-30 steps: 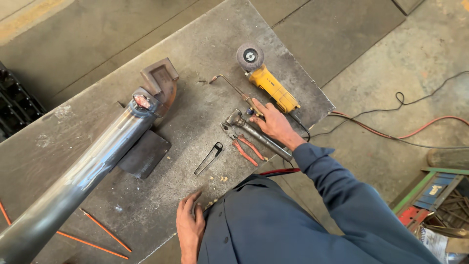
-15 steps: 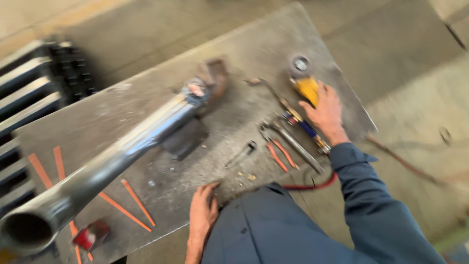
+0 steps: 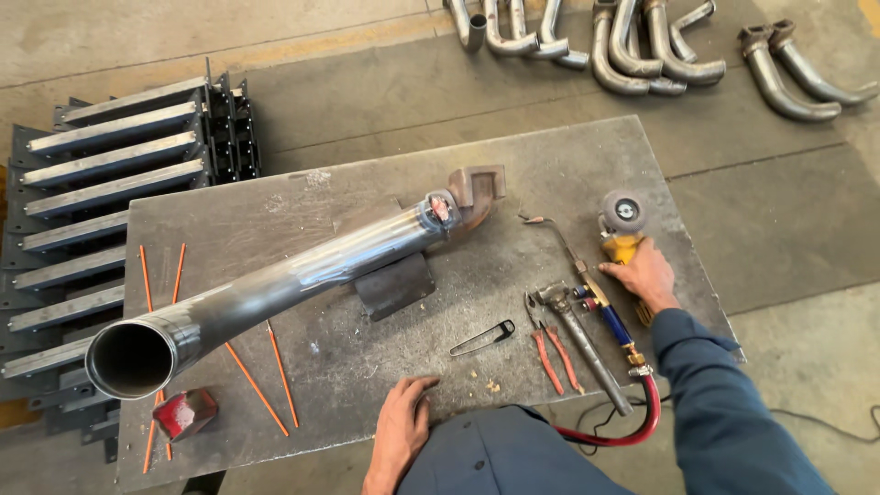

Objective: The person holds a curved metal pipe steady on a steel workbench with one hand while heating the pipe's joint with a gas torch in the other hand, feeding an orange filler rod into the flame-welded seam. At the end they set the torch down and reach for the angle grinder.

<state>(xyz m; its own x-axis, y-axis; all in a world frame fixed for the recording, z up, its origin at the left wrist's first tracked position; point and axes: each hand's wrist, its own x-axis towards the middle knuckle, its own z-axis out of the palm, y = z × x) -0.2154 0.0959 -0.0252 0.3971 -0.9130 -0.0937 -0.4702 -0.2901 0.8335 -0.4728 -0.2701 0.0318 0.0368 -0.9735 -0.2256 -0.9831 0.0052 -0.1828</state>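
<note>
1. The right hand (image 3: 644, 275) is laid on the yellow angle grinder (image 3: 623, 240), just right of the welding torch (image 3: 587, 284); the fingers are wrapped over the grinder's body, which lies flat on the steel surface (image 3: 568, 165).
2. The left hand (image 3: 401, 431) is pressed palm-down on the near edge of the surface, left of the torch, its fingers close together and holding nothing.
3. The large steel pipe (image 3: 302, 275) is seen lying slantwise well left of the torch, its far end joined to a rusty elbow fitting (image 3: 475, 194).
4. Red-handled pliers (image 3: 550, 353), a wrench (image 3: 577, 339) and a spark lighter (image 3: 483, 339) are set just beside the torch.
5. As judged, the grinder is grasped but not yet lifted, so grinding remains undone.
</note>
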